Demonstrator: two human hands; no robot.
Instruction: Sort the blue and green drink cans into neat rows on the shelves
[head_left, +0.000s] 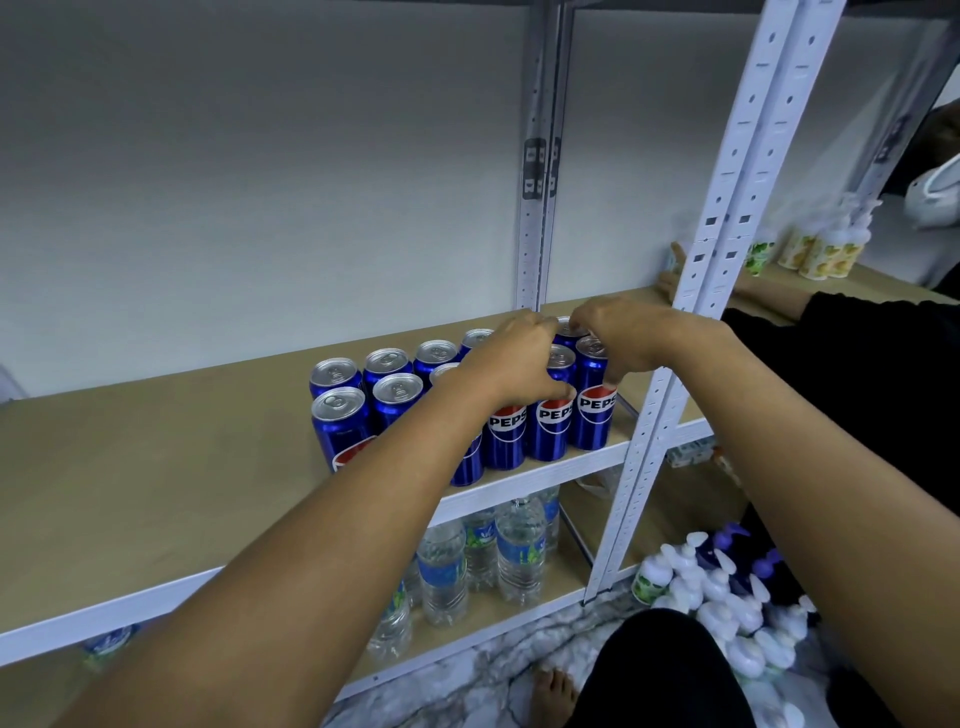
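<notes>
— On the wooden shelf (156, 457), right end, what stands there?
— Blue Pepsi cans (550, 426), upright in two rows, silver tops up, red-white-blue logos facing near.
— And the hands?
— The left hand (511, 358) curls over a near-row can, thumb touching its side. The right hand (623, 343) pinches the rightmost near can (592, 410) from above.
— Below?
— Water bottles (519, 551) on the lower shelf; white pump bottles (727, 597) on the floor.
</notes>
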